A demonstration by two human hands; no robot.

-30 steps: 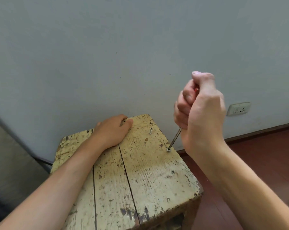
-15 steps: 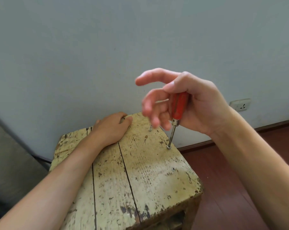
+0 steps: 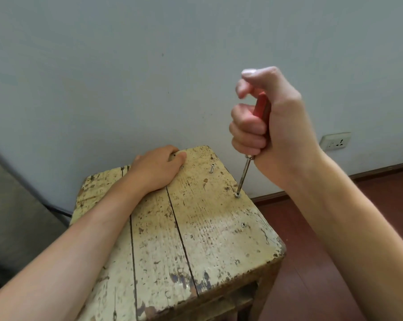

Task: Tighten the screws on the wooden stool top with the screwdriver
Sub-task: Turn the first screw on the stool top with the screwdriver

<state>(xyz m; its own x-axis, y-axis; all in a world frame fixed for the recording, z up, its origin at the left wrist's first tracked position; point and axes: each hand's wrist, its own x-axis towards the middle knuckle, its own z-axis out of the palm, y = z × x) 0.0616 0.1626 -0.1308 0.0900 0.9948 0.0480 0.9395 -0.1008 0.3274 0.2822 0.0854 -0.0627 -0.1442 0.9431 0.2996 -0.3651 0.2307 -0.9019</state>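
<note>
A worn, yellow-painted wooden stool top (image 3: 202, 230) of three planks fills the lower middle. My right hand (image 3: 274, 126) is closed around a red-handled screwdriver (image 3: 244, 174), whose metal shaft slants down to a screw (image 3: 237, 195) near the top's right edge. A second screw (image 3: 211, 168) sticks up, tilted, near the far edge. A third screw (image 3: 243, 225) sits low in the wood, closer to me. My left hand (image 3: 157, 166) lies palm down on the far end of the top, fingers curled over the back edge.
A pale wall stands right behind the stool, with a white socket (image 3: 334, 141) low at the right. Dark red floor (image 3: 334, 262) runs along the right. A grey surface (image 3: 12, 216) and a dark cable are at the left.
My right hand's fingers, spread open half a second ago, have closed again around the red handle. The shaft tip stays on the same screw. My left hand has not moved.
</note>
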